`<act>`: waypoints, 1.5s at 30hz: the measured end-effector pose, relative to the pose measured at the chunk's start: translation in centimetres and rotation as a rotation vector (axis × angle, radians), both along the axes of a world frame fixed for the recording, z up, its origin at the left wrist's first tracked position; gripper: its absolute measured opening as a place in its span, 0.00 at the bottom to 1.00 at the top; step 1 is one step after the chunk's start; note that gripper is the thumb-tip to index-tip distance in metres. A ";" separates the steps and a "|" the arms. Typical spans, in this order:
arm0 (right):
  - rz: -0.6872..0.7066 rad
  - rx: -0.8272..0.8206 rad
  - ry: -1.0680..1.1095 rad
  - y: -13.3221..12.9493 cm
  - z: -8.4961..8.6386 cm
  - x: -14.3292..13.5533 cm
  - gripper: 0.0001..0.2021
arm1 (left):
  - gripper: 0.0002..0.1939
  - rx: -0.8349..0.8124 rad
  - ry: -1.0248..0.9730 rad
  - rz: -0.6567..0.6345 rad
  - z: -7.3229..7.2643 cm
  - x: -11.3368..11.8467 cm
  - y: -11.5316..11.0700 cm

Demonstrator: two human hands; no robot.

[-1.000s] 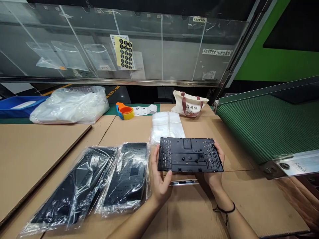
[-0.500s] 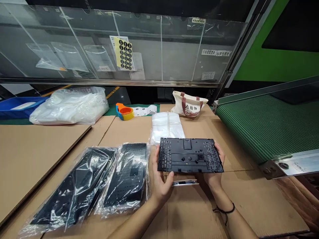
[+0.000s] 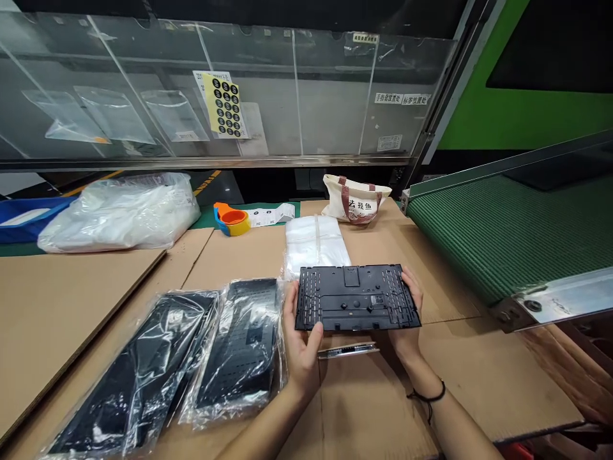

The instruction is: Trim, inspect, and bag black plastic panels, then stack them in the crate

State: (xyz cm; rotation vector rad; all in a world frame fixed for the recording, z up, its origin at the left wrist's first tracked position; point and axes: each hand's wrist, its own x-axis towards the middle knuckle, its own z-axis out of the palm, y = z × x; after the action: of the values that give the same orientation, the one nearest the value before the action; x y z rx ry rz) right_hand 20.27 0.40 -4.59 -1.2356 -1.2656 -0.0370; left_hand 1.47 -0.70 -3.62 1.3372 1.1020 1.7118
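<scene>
Between my two hands is a black plastic panel (image 3: 357, 299) with rows of slots at both ends and small molded bosses, raised above the cardboard. My left hand (image 3: 302, 338) grips its left edge, thumb at the near corner. At the right edge, my right hand (image 3: 409, 313) holds on with fingers wrapped behind; a dark cord is on that wrist. Beneath the panel, a thin blade-like tool (image 3: 348, 351) lies on the cardboard. To the left rest a bagged black panel (image 3: 239, 345) and further bagged black parts (image 3: 136, 377) in clear plastic.
Behind the panel sits a stack of clear bags (image 3: 316, 241), with a tape dispenser (image 3: 233, 218) and a canvas bag (image 3: 357, 199) farther back. A green conveyor belt (image 3: 517, 223) slopes along the right. A large plastic bundle (image 3: 122, 214) and blue tray (image 3: 29, 220) stand back left.
The view has shifted slightly, so most things appear a little farther left. Both hands still hold the black panel at nearly the same tilt.
</scene>
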 end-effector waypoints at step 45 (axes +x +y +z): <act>0.360 -0.348 1.185 2.2 -0.9 2.7 0.23 | 0.09 0.106 1.895 -0.239 4.5 -3.5 12.3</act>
State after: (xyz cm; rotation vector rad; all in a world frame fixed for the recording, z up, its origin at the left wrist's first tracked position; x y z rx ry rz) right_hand 22.93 2.63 -5.45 -0.9939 -0.4103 1.0616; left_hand -2.00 11.56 0.93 2.9893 1.4853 -0.1773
